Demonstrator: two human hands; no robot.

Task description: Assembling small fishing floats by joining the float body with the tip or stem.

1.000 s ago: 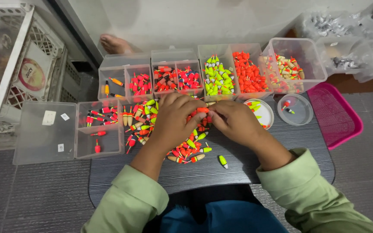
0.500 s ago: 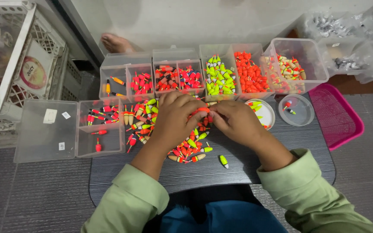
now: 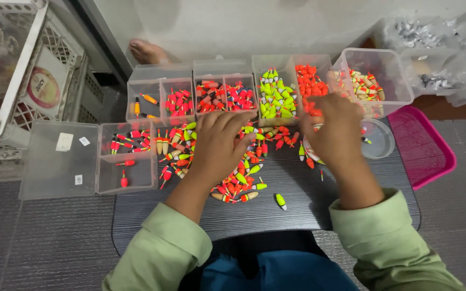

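Nearby, clear boxes [image 3: 225,96] (a pink tray [image 3: 424,148] beside) ring the floats [image 3: 238,180].

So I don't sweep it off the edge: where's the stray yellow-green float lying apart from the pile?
In the head view, the yellow-green float lies alone on the dark table, just right of the pile of floats, between the person's forearms.

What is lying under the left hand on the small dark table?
Under the left hand lies a pile of small floats, red, orange and yellow-green, on the table. The hand covers the middle of the pile.
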